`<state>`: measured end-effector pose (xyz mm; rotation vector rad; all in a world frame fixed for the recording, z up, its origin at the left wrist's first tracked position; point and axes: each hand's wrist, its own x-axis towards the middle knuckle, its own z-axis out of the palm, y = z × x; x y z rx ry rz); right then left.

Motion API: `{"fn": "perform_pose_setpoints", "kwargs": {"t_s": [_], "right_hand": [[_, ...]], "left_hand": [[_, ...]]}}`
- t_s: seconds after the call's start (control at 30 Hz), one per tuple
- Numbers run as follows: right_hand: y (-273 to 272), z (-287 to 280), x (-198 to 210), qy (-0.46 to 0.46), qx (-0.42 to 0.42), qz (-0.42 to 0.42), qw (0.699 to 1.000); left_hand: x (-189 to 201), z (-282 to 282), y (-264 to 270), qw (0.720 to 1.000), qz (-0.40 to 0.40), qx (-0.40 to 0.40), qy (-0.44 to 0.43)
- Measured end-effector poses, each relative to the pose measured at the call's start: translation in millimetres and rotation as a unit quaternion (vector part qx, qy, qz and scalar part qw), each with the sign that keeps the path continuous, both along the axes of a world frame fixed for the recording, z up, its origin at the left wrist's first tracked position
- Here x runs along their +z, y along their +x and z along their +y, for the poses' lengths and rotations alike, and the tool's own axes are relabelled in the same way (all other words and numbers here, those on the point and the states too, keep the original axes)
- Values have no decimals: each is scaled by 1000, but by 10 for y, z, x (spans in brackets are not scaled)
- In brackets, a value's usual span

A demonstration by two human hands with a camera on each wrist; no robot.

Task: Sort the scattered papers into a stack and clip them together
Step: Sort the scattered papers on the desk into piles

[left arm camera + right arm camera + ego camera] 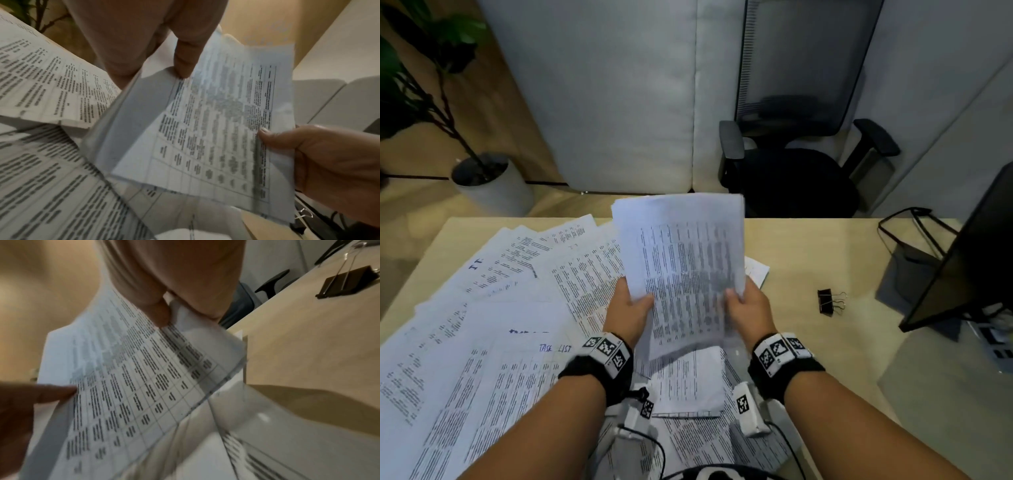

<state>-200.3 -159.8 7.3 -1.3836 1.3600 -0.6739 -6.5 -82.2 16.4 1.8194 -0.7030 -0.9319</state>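
Observation:
A thin stack of printed papers (683, 260) (222, 129) (131, 378) is held up above the desk, tilted toward me. My left hand (631, 308) pinches its left edge, thumb on top. On the opposite edge my right hand (744, 305) pinches the sheets the same way. Many more printed sheets (493, 308) lie fanned over the left half of the wooden desk (825, 342), and a smaller folded sheet (688, 383) lies under my wrists. A black binder clip (827, 301) (347, 283) rests on bare desk to the right of my right hand.
A dark monitor (962, 260) stands at the right edge with a black wire stand (914, 229) behind it. A black office chair (798, 150) and grey partition (619, 96) sit beyond the desk. A potted plant (486, 181) is at far left.

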Motion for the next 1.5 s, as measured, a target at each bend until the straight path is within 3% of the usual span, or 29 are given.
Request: {"fn": "perform_pose_setpoints", "kwargs": {"t_s": [0.1,0.17,0.3,0.37,0.43,0.9,1.13,1.4,1.5], "right_hand": [[-113,-265,50,-24,-94,8,995],[-255,-448,15,-16,-136,24,990],[-477,-625,-317,34,-100,129,986],[-491,-605,-456,60,-87,142,984],[-429,-586,-528,59,-75,147,985],[202,-596,-666,2,-13,163,987],[-636,-634,-606,60,-69,244,965],[-1206,-495,-435,64,-21,355,933],[-1295,-479,-509,50,-20,373,926]], "left_hand": [[-17,-130,-18,1000,15,-12,-6],[-136,-158,15,994,-70,-65,48],[-486,-103,104,922,-249,-196,221],[-565,-70,113,890,-275,-215,293],[-599,-46,112,875,-281,-227,322],[-865,105,654,857,-313,-196,359],[-911,57,628,842,-331,-196,378],[-982,34,628,823,-359,-194,394],[-810,39,492,825,-358,-179,399]]}}
